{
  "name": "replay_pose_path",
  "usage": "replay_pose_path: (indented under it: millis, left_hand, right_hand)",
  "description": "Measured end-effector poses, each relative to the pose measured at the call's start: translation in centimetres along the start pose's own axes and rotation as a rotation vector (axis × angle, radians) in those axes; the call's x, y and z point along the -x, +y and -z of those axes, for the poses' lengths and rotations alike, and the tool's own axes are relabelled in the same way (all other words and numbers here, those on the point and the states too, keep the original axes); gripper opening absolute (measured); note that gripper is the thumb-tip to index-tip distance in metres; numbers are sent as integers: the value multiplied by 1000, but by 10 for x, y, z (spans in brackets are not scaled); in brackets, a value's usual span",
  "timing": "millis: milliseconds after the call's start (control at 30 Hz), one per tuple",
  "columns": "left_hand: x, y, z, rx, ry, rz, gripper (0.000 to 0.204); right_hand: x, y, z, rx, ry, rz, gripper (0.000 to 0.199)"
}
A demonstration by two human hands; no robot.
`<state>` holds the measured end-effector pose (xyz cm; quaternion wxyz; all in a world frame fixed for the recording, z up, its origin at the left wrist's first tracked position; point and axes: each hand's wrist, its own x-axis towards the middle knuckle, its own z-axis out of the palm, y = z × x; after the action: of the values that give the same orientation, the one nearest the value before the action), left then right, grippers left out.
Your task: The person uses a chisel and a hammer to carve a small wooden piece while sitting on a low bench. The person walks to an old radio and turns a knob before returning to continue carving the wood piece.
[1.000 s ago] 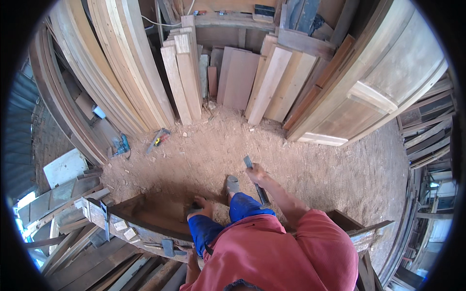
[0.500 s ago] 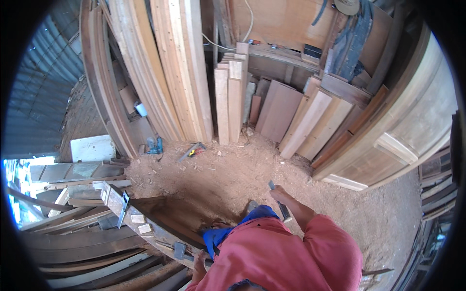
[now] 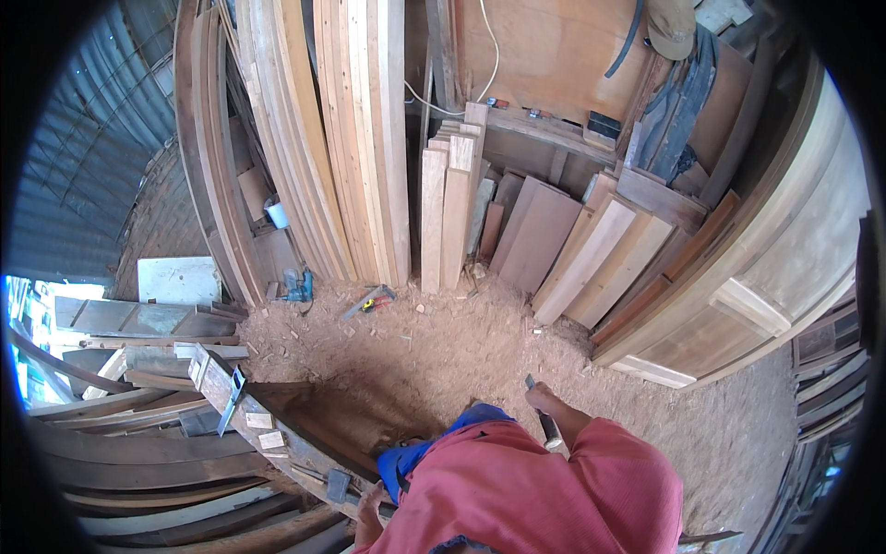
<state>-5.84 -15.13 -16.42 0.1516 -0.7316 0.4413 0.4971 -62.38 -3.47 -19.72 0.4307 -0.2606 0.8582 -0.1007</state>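
Observation:
My right hand (image 3: 546, 399) is closed around a long tool (image 3: 551, 431) in front of my body. A flat grey tip shows beyond my fingers, and a dark part with a pale end shows below them; its kind is unclear. At the lower left, my left hand (image 3: 370, 501) is by the edge of a narrow wooden bench (image 3: 305, 455), its fingers mostly hidden. Near it on the bench lies a grey block-shaped piece (image 3: 338, 485). Farther along are two small wood blocks (image 3: 259, 420) and a hand saw (image 3: 233, 399).
Tall planks (image 3: 355, 148) and short boards (image 3: 600, 254) lean at the back. A wooden door panel (image 3: 729, 305) stands right. Shavings cover the floor (image 3: 443, 342), where a blue power tool (image 3: 297, 285) and a red-and-yellow tool (image 3: 378, 299) lie. Stacked timber (image 3: 157, 462) fills the left.
The view has tilted, so the background sits lower in the picture. My right hand appears lower and slightly right, still holding the tool; my left hand stays by the bench.

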Motion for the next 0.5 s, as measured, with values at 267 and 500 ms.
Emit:
replay_pose_path:
  millis: [267,500]
  left_hand:
    - [-17,-34,5,102,-67,10,67]
    - [-74,49,1,-283,-221,-220,50]
  right_hand:
    - [19,-69,-2,-229,-84,-137,29]
    - [26,-13,-12,-291,76,-67,34]
